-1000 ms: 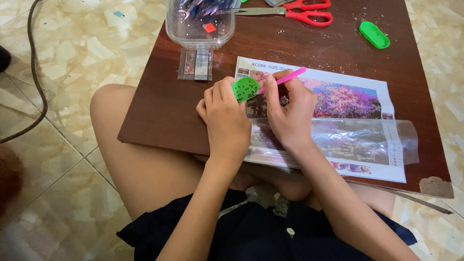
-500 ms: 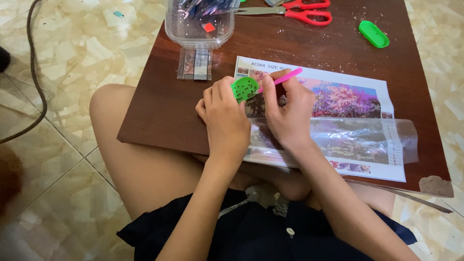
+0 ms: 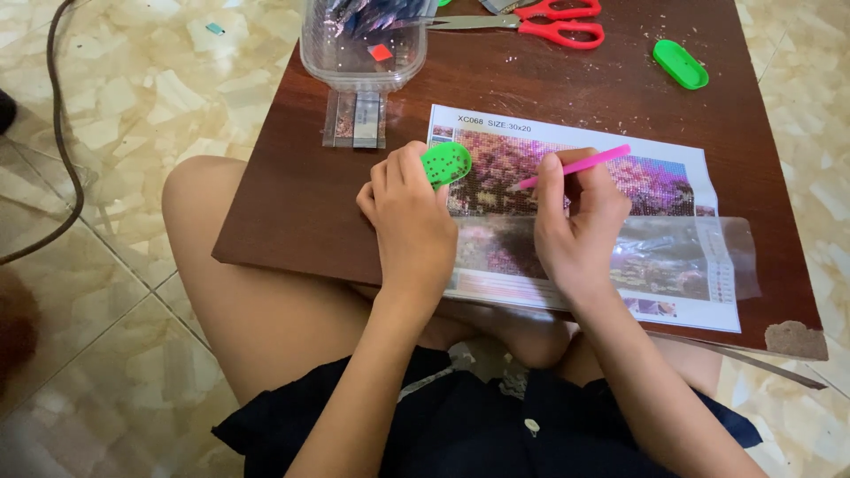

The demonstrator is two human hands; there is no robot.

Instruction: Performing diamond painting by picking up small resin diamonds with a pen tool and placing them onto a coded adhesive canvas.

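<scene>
A mosaic bead canvas (image 3: 655, 177) in pink and purple tones lies on a dark brown board (image 3: 292, 195) across my lap. My left hand (image 3: 407, 221) holds a small green bead tray (image 3: 446, 164) tilted above the canvas's left end. My right hand (image 3: 575, 226) grips a pink pen (image 3: 575, 166), whose tip touches the canvas near its middle. A clear film (image 3: 699, 252) is peeled back over the lower half of the canvas.
A clear plastic tub (image 3: 359, 44) of packets stands at the board's far left, with small bead bags (image 3: 356, 119) in front of it. Red-handled scissors (image 3: 540, 25) and a second green tray (image 3: 680, 64) lie at the back. A cable (image 3: 62, 133) runs over the tiled floor.
My right hand has moved right with the pink pen, from the green tray to the middle of the canvas. The left hand and tray have stayed in place.
</scene>
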